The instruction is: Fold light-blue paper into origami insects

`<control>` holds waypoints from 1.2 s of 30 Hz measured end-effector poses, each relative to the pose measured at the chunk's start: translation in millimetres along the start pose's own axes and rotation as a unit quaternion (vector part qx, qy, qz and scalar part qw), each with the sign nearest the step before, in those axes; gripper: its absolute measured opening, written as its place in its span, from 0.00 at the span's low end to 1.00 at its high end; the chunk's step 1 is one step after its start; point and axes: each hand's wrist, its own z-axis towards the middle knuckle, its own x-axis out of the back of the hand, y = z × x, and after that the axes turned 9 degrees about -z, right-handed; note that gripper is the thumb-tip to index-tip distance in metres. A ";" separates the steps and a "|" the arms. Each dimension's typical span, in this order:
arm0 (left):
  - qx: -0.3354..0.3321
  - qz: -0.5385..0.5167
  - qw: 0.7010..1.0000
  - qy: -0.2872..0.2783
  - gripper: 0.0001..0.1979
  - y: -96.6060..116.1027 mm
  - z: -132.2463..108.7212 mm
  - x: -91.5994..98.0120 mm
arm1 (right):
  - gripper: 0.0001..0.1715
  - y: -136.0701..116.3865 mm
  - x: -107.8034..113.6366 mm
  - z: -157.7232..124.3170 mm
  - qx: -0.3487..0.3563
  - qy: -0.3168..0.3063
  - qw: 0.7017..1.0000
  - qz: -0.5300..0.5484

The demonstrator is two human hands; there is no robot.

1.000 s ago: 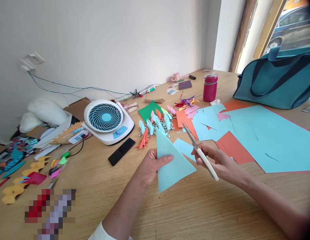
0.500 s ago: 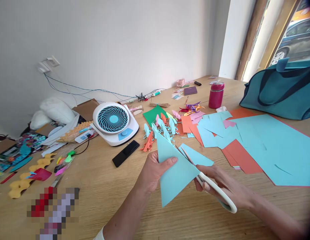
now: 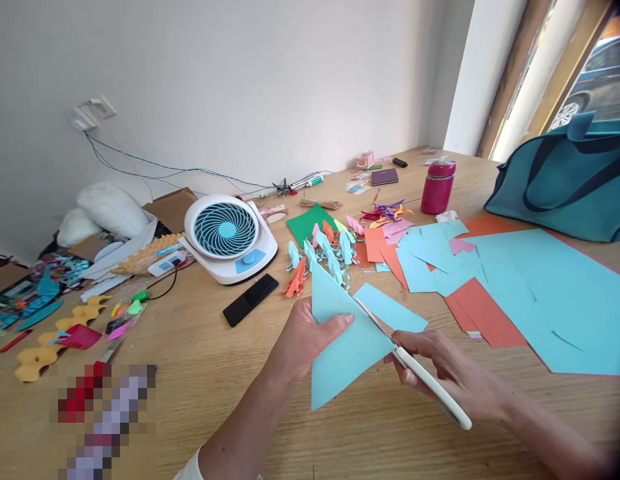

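Observation:
My left hand (image 3: 303,337) grips a light blue paper triangle (image 3: 340,340) by its left edge, thumb on the front, holding it upright above the wooden table (image 3: 215,373). My right hand (image 3: 447,373) is closed on white-handled scissors (image 3: 420,377). Their blades run along the triangle's upper right edge. A strip of the same blue paper (image 3: 390,308) lies flat just behind the blades.
Large blue sheets (image 3: 535,293) and orange sheets (image 3: 483,310) cover the right side. Small folded paper figures (image 3: 323,257) stand beyond the triangle. A white desk fan (image 3: 225,233), a black phone (image 3: 250,300), a red bottle (image 3: 437,187) and a teal bag (image 3: 570,180) stand around.
The scissors came down from pointing up beside the triangle to lying against its right edge. The view shifted slightly; my left hand kept its hold on the paper.

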 end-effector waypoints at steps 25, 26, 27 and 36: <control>0.015 -0.010 1.000 0.025 0.19 4.1 -2.8 -2.1 | 0.12 1.3 -4.9 -0.1 -0.002 0.021 1.000 -0.013; 0.014 -0.012 1.000 0.024 0.19 4.3 -3.0 -2.1 | 0.13 1.2 -5.2 0.0 0.000 0.025 1.000 -0.011; 0.015 -0.016 1.000 0.021 0.19 4.4 -3.0 -2.0 | 0.13 1.3 -5.7 0.1 0.002 0.027 1.000 -0.006; 0.015 -0.029 0.999 0.001 0.19 3.2 0.3 2.0 | 0.18 4.7 -9.7 0.8 -0.019 0.027 0.999 0.024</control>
